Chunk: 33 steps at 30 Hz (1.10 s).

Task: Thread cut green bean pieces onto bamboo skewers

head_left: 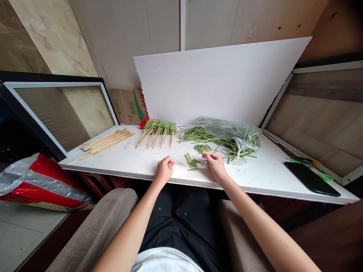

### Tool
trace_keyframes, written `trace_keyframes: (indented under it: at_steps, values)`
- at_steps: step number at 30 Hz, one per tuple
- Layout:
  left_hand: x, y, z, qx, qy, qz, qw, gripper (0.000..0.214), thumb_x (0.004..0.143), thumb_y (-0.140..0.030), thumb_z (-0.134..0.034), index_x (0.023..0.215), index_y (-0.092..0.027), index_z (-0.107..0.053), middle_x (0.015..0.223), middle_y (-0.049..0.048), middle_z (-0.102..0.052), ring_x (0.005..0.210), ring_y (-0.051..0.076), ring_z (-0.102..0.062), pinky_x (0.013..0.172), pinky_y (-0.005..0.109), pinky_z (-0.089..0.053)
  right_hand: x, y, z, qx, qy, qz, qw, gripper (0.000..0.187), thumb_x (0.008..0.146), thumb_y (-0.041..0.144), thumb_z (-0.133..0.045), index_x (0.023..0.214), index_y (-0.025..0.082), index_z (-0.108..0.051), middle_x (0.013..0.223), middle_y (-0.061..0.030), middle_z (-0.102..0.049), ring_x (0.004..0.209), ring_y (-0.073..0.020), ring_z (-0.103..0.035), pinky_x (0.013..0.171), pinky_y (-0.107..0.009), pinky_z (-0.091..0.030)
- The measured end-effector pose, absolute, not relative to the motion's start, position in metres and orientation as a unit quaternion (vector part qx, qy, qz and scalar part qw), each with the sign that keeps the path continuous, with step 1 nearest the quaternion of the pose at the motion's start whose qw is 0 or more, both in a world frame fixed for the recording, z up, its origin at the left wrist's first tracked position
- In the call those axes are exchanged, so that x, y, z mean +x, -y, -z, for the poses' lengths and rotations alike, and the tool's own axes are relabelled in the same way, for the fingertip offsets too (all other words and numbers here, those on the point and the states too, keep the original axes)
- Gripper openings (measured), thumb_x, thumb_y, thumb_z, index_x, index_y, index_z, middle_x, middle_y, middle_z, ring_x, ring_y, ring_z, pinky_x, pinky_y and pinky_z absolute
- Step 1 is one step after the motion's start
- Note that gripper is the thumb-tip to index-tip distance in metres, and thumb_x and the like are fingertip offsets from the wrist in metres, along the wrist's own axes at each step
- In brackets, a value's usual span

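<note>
My left hand [165, 168] is closed around one end of a thin bamboo skewer [179, 161], just above the table's front edge. The skewer slants up to the right, where the fingers of my right hand [214, 165] pinch its other end; whether a bean piece is between them too is hard to tell. Between my hands, a few short green bean pieces [187, 157] lie at the skewer, perhaps threaded on it. Below them is a small row of cut bean pieces [193, 164] on the table. A heap of cut pieces [203, 148] sits just beyond my right fingers.
Loaded bean skewers [160, 127] are stacked at the back, sticks toward me. Bare skewers [106, 142] lie left. Long beans [198, 134] spill from a clear plastic bag [218, 126]. A black phone [311, 178] and scissors [296, 155] lie right on the white table [136, 162].
</note>
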<state>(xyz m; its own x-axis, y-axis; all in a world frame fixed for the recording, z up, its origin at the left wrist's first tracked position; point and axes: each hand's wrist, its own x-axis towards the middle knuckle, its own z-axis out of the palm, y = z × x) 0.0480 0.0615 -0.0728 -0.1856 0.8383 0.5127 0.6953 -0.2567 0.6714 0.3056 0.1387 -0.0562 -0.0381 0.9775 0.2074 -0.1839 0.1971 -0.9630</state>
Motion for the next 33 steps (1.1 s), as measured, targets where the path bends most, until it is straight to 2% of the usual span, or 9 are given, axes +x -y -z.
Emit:
trace_keyframes:
  at_steps: [6,12,21,27,30,33]
  values:
    - [0.047,-0.063,0.075,0.636,-0.601,-0.477,0.077,0.024,0.082,-0.001,-0.052,0.079,-0.021,-0.065,0.079,0.0025,-0.074,0.074,0.018,-0.067,0.069,0.027,-0.048,0.305,-0.137,0.055,-0.388,0.514,-0.5,0.579,0.037,0.07,0.059,-0.088,0.075,0.025,-0.077,0.091,-0.007,-0.075,0.085,-0.0248,-0.064,0.071,-0.036,-0.047]
    - [0.049,-0.063,0.074,0.647,-0.589,-0.478,0.078,0.023,0.084,-0.002,-0.052,0.08,-0.021,-0.064,0.079,0.0026,-0.074,0.076,0.019,-0.068,0.07,0.027,-0.048,0.291,-0.123,0.052,-0.361,0.56,-0.487,0.565,0.036,0.072,0.058,-0.087,0.075,0.024,-0.078,0.086,-0.0068,-0.075,0.087,-0.0249,-0.066,0.084,-0.038,-0.05]
    - [0.049,-0.06,0.074,0.656,-0.571,-0.487,0.082,0.025,0.084,-0.001,-0.05,0.08,-0.021,-0.064,0.073,0.0006,-0.069,0.07,0.016,-0.065,0.068,0.025,-0.047,0.276,-0.107,0.047,-0.37,0.603,-0.46,0.536,0.04,0.075,0.059,-0.084,0.074,0.02,-0.076,0.083,-0.0064,-0.075,0.082,-0.0236,-0.066,0.083,-0.038,-0.051]
    - [0.05,-0.06,0.072,0.645,-0.577,-0.495,0.083,0.023,0.085,-0.001,-0.051,0.082,-0.021,-0.063,0.076,0.0019,-0.071,0.072,0.017,-0.067,0.069,0.026,-0.048,0.28,-0.106,0.041,-0.367,0.633,-0.453,0.509,0.039,0.078,0.059,-0.082,0.082,0.02,-0.078,0.094,-0.0082,-0.078,0.092,-0.0262,-0.069,0.088,-0.039,-0.051]
    - [0.051,-0.061,0.072,0.616,-0.593,-0.511,0.082,0.023,0.086,-0.002,-0.051,0.085,-0.021,-0.063,0.079,0.003,-0.073,0.077,0.018,-0.07,0.071,0.027,-0.05,0.295,-0.112,0.035,-0.374,0.699,-0.387,0.472,0.038,0.083,0.059,-0.079,0.091,0.022,-0.08,0.103,-0.0095,-0.079,0.094,-0.0274,-0.068,0.086,-0.04,-0.051]
    - [0.05,-0.063,0.074,0.598,-0.606,-0.52,0.073,0.022,0.087,-0.003,-0.052,0.086,-0.021,-0.064,0.082,0.0035,-0.074,0.079,0.019,-0.07,0.071,0.027,-0.05,0.31,-0.116,0.031,-0.344,0.802,-0.25,0.419,0.032,0.09,0.055,-0.074,0.094,0.024,-0.081,0.101,-0.0098,-0.078,0.095,-0.0289,-0.065,0.09,-0.043,-0.048]
